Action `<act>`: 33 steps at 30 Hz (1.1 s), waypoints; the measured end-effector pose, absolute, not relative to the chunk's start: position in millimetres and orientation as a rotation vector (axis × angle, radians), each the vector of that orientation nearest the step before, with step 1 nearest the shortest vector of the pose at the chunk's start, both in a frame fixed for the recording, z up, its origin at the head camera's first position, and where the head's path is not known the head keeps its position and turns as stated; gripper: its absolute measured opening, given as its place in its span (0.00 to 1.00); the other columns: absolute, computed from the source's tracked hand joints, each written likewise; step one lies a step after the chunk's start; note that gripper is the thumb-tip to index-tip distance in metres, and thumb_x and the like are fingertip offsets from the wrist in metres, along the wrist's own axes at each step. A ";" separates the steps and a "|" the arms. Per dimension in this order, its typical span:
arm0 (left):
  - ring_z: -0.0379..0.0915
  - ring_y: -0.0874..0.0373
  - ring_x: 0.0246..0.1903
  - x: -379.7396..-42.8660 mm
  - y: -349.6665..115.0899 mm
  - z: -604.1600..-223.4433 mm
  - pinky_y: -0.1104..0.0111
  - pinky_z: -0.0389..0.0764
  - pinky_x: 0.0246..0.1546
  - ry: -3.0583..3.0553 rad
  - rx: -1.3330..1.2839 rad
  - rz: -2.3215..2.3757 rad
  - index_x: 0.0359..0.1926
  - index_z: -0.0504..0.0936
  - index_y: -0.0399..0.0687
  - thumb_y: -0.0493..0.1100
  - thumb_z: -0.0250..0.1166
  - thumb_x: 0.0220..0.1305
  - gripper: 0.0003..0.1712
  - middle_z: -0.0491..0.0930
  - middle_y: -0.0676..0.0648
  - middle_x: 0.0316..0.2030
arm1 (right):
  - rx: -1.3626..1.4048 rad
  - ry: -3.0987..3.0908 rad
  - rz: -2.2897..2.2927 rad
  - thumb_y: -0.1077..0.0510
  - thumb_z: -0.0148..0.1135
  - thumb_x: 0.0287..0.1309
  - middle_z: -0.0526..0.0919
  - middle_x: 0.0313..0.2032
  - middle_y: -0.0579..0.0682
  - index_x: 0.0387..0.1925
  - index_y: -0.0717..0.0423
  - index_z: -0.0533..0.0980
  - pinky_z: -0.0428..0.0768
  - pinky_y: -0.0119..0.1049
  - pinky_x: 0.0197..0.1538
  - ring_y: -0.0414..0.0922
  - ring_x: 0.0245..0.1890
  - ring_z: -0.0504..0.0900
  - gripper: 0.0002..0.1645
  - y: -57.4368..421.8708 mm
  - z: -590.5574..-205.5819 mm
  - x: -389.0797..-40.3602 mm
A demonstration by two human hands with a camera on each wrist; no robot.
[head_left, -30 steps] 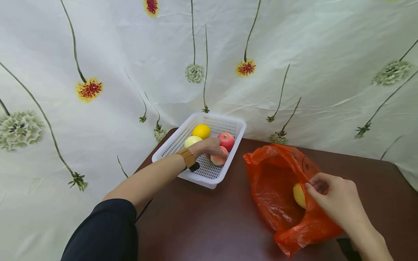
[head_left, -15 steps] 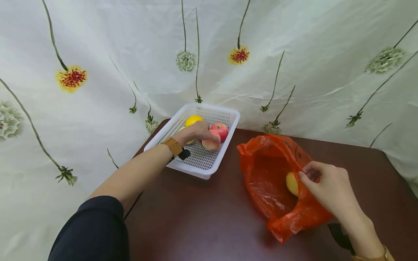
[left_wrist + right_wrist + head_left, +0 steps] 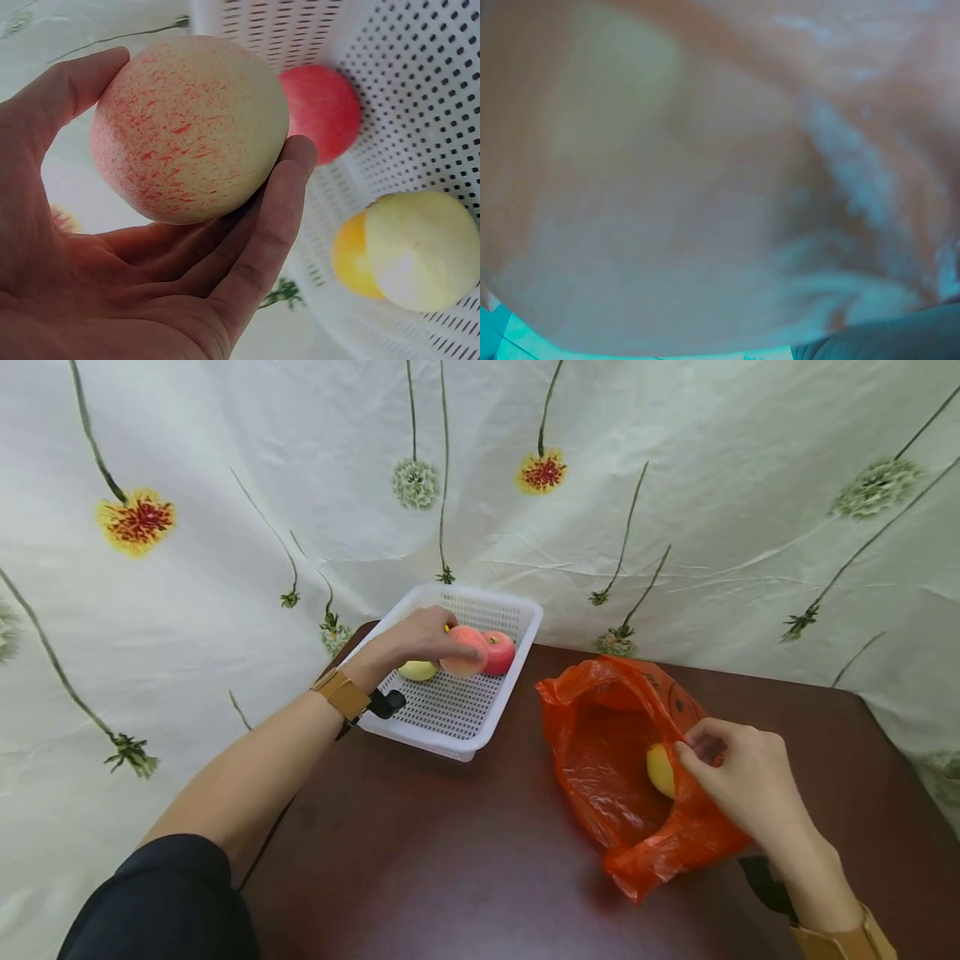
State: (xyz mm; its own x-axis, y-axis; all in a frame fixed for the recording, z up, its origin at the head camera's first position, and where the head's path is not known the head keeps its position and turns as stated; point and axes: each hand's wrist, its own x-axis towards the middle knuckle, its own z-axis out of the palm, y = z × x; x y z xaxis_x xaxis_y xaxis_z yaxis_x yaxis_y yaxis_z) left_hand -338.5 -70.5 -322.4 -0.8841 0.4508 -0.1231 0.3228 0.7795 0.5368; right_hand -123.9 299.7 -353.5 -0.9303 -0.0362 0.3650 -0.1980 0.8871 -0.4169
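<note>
My left hand (image 3: pixel 423 637) grips a peach (image 3: pixel 187 131), cream with red streaks, between thumb and fingers, over the white basket (image 3: pixel 491 727). Past the peach, a red apple (image 3: pixel 498 653) sits in the basket. A pale yellow-green round fruit (image 3: pixel 424 251) lies there too, and in the left wrist view it partly covers a yellow-orange fruit (image 3: pixel 354 259). My right hand (image 3: pixel 750 777) pinches the rim of a red plastic bag (image 3: pixel 600 760), its mouth spread wide. Inside the bag rests a yellow fruit (image 3: pixel 660 770), partly hidden by the plastic. The right wrist view is mostly blurred bag.
Both basket and bag stand on a dark brown table (image 3: pixel 450 852). A pale cloth with printed flowers (image 3: pixel 337 460) hangs behind the table and along its left. A thin dark cord (image 3: pixel 266 843) runs beside the left forearm.
The left hand has lifted the peach from the basket's floor, and it now hangs above the other fruit. The right hand keeps its hold on the bag's rim. The head view has shifted slightly.
</note>
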 end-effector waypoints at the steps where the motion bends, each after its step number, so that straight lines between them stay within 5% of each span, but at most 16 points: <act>1: 0.67 0.55 0.21 -335.8 -71.8 -319.8 0.66 0.69 0.21 2.726 0.607 0.775 0.27 0.77 0.42 0.62 0.70 0.45 0.27 0.74 0.46 0.21 | 0.173 -2.704 0.647 0.57 0.68 0.49 0.77 0.19 0.41 0.24 0.49 0.78 0.69 0.38 0.26 0.40 0.21 0.72 0.05 299.6 -353.8 -123.9; 9: 0.74 0.51 0.26 -316.6 -78.4 -306.1 0.62 0.76 0.26 2.707 0.629 0.854 0.33 0.77 0.44 0.62 0.70 0.46 0.27 0.78 0.46 0.27 | 0.170 -2.687 0.654 0.57 0.67 0.50 0.78 0.20 0.41 0.24 0.49 0.78 0.71 0.39 0.27 0.40 0.21 0.73 0.04 300.6 -357.1 -123.7; 33: 0.70 0.54 0.29 -261.6 -82.0 -305.1 0.62 0.72 0.26 2.700 0.757 0.815 0.37 0.77 0.54 0.69 0.69 0.40 0.31 0.77 0.51 0.27 | 0.134 -2.708 0.642 0.57 0.66 0.50 0.78 0.20 0.44 0.24 0.51 0.79 0.70 0.39 0.26 0.41 0.21 0.73 0.04 303.9 -357.2 -129.4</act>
